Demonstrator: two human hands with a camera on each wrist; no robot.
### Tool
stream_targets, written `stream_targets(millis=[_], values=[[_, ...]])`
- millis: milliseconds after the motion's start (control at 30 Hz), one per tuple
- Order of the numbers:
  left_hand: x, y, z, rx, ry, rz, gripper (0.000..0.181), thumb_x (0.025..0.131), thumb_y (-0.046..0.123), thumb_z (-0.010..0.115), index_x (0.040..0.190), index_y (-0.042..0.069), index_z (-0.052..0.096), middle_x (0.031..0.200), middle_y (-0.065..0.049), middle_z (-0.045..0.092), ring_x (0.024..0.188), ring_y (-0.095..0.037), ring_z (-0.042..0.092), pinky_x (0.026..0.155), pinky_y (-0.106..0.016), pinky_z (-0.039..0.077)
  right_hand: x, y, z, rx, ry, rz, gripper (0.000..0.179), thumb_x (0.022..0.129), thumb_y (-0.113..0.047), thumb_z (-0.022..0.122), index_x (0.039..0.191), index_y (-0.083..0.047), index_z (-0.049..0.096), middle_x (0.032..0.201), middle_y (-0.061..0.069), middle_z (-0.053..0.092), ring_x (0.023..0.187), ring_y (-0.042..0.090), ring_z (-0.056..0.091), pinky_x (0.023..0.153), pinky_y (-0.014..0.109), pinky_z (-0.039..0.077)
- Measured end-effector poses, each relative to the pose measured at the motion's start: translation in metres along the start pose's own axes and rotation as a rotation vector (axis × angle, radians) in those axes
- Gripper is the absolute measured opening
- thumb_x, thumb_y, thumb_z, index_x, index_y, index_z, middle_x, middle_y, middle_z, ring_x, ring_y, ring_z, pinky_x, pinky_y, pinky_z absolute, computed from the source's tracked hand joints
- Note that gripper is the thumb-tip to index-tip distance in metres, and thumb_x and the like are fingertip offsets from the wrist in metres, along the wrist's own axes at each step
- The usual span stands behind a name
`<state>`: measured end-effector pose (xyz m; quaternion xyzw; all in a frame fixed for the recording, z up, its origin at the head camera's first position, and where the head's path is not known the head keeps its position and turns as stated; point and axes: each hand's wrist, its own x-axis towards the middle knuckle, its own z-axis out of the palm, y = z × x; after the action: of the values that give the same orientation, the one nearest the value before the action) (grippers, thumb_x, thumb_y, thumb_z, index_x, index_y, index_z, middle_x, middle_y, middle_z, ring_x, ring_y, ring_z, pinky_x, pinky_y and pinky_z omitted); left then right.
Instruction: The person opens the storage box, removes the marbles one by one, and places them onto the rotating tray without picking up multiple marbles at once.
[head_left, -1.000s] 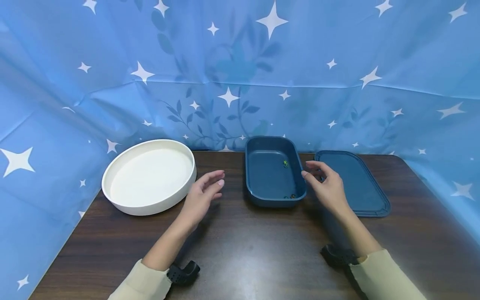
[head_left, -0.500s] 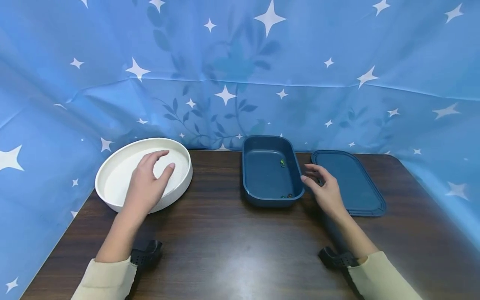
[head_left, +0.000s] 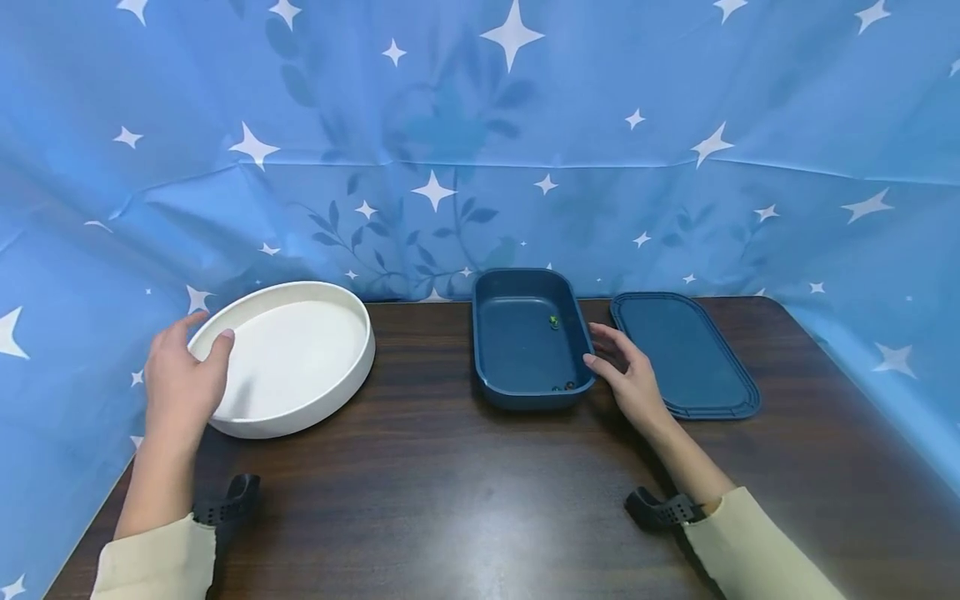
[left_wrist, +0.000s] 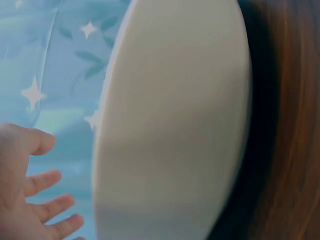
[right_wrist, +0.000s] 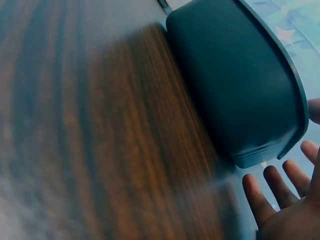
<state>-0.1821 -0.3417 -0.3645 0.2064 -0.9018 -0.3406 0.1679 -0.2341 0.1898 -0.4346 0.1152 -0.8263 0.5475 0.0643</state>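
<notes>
My left hand [head_left: 183, 367] is at the left rim of a round, shallow white tray [head_left: 352, 385], thumb over the rim side. In the left wrist view its fingers [left_wrist: 49, 182] are spread loosely, apart from the tray's wall. My right hand [head_left: 628, 377] is beside the right side of a deep blue rectangular container [head_left: 525, 402]. Its thumb is close to the rim; whether it touches cannot be told. In the right wrist view the fingers [right_wrist: 278, 189] are spaced out and hold nothing. Inside the container lie a small green thing [head_left: 553, 321] and tiny dark and brownish pieces [head_left: 569, 386].
A flat blue lid [head_left: 686, 354] with a grooved edge lies right of the container, behind the right hand. Everything stands on a dark wood table [head_left: 427, 500]. A blue curtain [head_left: 480, 125] with white stars hangs behind the table's back edge.
My left hand has moved left, from between tray and container, across the white tray to its left rim. My right hand stays beside the container. The whole head view has shifted slightly.
</notes>
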Motion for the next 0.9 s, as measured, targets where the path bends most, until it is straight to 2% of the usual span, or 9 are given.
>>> stream_targets(millis=[100,167,233,433,567,667,767,900], values=[[0.005,-0.011,-0.003,0.004,-0.014,-0.05,0.066,0.103,0.035,0.041,0.16,0.005,0.026,0.164,-0.03,0.02,0.15,-0.051,0.02,0.116,-0.068,0.022,-0.001,0.002,0.0,-0.018,-0.017,0.025,0.053,0.102,-0.025,0.057,0.153,-0.014,0.044,0.156,0.013,0.046,0.141,0.032,0.047,0.111,0.033,0.04],[0.008,-0.019,-0.004,0.004,-0.039,-0.077,0.069,0.103,0.033,0.041,0.161,0.002,0.021,0.164,-0.032,0.016,0.15,-0.052,0.017,0.117,-0.067,0.02,-0.002,0.003,0.0,-0.028,-0.029,0.021,0.053,0.103,-0.025,0.056,0.153,-0.015,0.044,0.158,0.013,0.044,0.143,0.034,0.045,0.113,0.046,0.039],[0.011,-0.027,-0.005,-0.007,-0.071,-0.11,0.071,0.103,0.033,0.039,0.161,0.0,0.015,0.164,-0.034,0.012,0.151,-0.053,0.014,0.118,-0.067,0.019,-0.002,0.005,0.001,-0.031,-0.042,0.002,0.051,0.104,-0.025,0.054,0.153,-0.015,0.044,0.159,0.012,0.043,0.145,0.035,0.043,0.116,0.055,0.035],[0.017,-0.047,-0.005,-0.059,-0.165,-0.215,0.072,0.105,0.027,0.034,0.161,-0.001,0.0,0.164,-0.036,0.008,0.151,-0.055,0.015,0.119,-0.064,0.023,-0.002,0.007,0.003,-0.058,-0.075,-0.054,0.052,0.103,-0.023,0.054,0.153,-0.012,0.043,0.16,0.014,0.041,0.15,0.037,0.035,0.118,0.059,0.03],[0.018,-0.055,0.001,-0.136,-0.209,-0.247,0.068,0.104,0.018,0.029,0.161,0.0,-0.004,0.166,-0.032,0.002,0.152,-0.052,0.012,0.12,-0.062,0.022,-0.003,0.007,0.004,-0.07,-0.082,-0.055,0.054,0.103,-0.022,0.055,0.155,-0.012,0.041,0.162,0.015,0.038,0.151,0.039,0.033,0.118,0.061,0.029],[0.018,-0.058,0.005,-0.218,-0.211,-0.262,0.068,0.102,0.011,0.026,0.162,0.003,-0.004,0.168,-0.025,-0.004,0.155,-0.047,0.006,0.122,-0.059,0.018,-0.004,0.006,0.005,-0.086,-0.084,-0.059,0.056,0.103,-0.023,0.055,0.156,-0.014,0.039,0.163,0.015,0.035,0.152,0.04,0.03,0.118,0.063,0.027],[0.017,-0.06,0.009,-0.292,-0.192,-0.276,0.07,0.099,0.005,0.024,0.163,0.008,-0.003,0.17,-0.02,-0.005,0.156,-0.042,0.005,0.123,-0.056,0.017,-0.005,0.006,0.007,-0.103,-0.091,-0.068,0.06,0.102,-0.025,0.057,0.157,-0.015,0.036,0.164,0.014,0.033,0.153,0.039,0.027,0.119,0.064,0.025],[0.017,-0.06,0.013,-0.351,-0.158,-0.308,0.073,0.097,0.0,0.025,0.164,0.013,0.0,0.171,-0.013,-0.002,0.157,-0.036,0.006,0.125,-0.051,0.015,-0.007,0.006,0.008,-0.139,-0.115,-0.064,0.071,0.095,-0.028,0.067,0.158,-0.021,0.035,0.166,0.012,0.03,0.154,0.039,0.024,0.117,0.068,0.022]])
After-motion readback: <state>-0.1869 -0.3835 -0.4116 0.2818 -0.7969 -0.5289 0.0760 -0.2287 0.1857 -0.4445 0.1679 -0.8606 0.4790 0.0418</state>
